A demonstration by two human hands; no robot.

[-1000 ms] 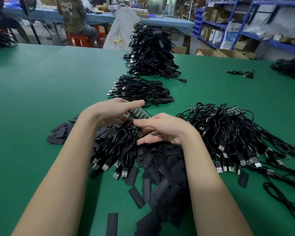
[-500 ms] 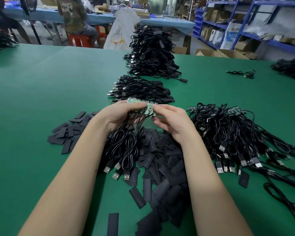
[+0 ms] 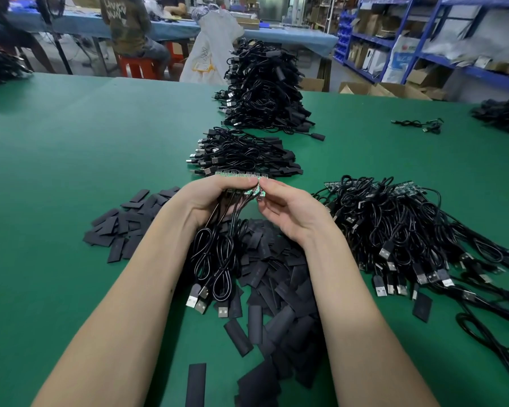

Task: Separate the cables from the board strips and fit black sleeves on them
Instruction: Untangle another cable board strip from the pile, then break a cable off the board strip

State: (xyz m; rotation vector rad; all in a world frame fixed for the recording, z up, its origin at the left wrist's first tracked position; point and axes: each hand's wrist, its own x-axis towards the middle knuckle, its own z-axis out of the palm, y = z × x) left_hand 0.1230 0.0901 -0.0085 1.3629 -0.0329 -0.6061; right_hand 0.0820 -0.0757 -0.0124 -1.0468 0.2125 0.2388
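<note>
The board strip point(image 3: 238, 175) sits at frame centre, raised over the sleeves point(image 3: 279, 283), its body gripped in the left hand point(image 3: 209, 198) while the right hand point(image 3: 288, 207) pinches 1 end segment. Thin and likely brittle, it should snap if held close to the break. The cables point(image 3: 218, 259) dangle limp and light beneath.

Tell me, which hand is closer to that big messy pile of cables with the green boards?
Right. The right hand sits just beside the big pile; the left hand is farther off, beyond the right hand.
</note>
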